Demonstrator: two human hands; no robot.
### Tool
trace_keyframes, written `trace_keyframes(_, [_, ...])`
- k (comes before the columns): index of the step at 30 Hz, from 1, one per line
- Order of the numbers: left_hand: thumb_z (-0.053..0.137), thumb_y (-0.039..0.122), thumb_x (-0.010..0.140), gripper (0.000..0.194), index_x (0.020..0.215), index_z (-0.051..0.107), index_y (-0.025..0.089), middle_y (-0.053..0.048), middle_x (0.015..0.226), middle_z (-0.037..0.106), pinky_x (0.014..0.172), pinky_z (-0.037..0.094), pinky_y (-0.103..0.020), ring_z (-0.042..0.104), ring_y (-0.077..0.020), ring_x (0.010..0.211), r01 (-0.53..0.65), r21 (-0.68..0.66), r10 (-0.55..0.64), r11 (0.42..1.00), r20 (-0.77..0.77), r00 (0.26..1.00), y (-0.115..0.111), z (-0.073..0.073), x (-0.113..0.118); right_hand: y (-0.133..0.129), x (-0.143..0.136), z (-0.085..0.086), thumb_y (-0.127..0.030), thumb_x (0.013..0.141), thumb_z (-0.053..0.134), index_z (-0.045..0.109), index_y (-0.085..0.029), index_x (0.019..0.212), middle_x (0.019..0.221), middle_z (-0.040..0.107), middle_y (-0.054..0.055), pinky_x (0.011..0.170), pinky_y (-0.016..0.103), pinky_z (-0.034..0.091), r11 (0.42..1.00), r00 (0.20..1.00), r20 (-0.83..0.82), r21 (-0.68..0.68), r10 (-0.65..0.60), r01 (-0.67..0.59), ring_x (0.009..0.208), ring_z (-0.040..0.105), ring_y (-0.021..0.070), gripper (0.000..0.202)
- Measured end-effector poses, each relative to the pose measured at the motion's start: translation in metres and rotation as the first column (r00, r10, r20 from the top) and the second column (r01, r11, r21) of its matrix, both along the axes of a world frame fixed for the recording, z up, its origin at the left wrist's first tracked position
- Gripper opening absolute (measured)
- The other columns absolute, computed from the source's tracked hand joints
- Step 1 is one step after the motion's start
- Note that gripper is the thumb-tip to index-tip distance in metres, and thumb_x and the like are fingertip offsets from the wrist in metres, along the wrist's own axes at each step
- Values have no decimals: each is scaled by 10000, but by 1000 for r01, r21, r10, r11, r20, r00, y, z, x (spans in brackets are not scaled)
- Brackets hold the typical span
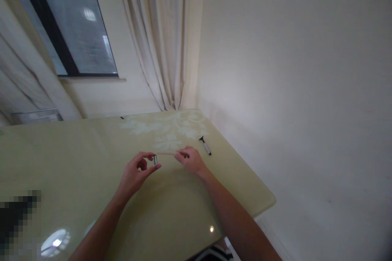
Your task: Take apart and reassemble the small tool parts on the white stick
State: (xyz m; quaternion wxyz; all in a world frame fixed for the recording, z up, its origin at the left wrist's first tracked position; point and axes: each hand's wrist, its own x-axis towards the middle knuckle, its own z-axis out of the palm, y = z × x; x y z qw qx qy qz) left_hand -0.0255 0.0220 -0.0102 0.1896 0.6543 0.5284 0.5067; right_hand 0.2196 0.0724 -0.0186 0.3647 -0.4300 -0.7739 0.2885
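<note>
My left hand [137, 171] pinches a small upright razor cartridge [154, 160] by its ends, between thumb and forefinger. The cartridge has a dark edge and a teal strip. Fingers closed, my right hand [190, 159] grips a thin pale stick [165, 154]. This stick points left, and its far end is at the top of the cartridge; whether they touch, I cannot tell. Beyond my right hand, a razor [205, 145] with a grey and black handle lies on the table, its black head pointing away from me.
The glossy pale green table [76, 163] has a rounded right corner and a wall [290, 89] along its right side. A small black piece [121, 118] lies near the far edge. Curtains [159, 40] hang behind. A blurred-out dark shape [15, 220] is at lower left.
</note>
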Motion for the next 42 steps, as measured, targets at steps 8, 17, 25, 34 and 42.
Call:
trace_keyframes(8, [822,556,700,437,959,720,218,45,637,577,522,416,-241,487,-123,531,-1,-5,1,1000,-6,1000,2,-3,-3,1,-3,-3,-409,954,692,828,-176,970,794,639,21,667,249,377,996,999,-9,-73,43,-43,714,543,131,271])
trace_keyframes(17, [832,556,693,448,965,723,217,31,676,614,511,412,-236,492,-119,531,-3,-12,3,1000,14,1000,3,-5,-3,-1,-2,1,-407,955,689,830,-178,943,761,638,15,667,255,364,995,999,-2,-94,41,-41,716,534,139,269])
trace_keyframes(25, [836,547,696,437,961,728,217,21,713,633,518,417,-236,497,-117,539,-2,5,2,1000,2,1000,3,-5,-5,0,-2,0,-390,950,684,832,-174,916,774,667,25,662,256,368,994,1000,-6,-109,6,-7,724,544,145,264])
trace_keyframes(34, [835,542,708,447,985,717,212,21,731,636,510,405,-229,485,-110,537,5,-6,-5,1000,11,1000,4,-9,-6,-1,-4,-1,-396,939,684,822,-170,882,725,649,9,627,244,349,990,999,-28,-136,23,-27,677,521,134,271])
trace_keyframes(42, [838,545,700,447,974,721,212,27,723,620,522,421,-229,485,-111,545,-2,-4,2,1000,4,1000,3,-7,-5,-2,-5,1,-409,948,660,831,-172,930,780,706,34,641,242,368,990,999,-36,-141,-3,-3,717,556,147,293])
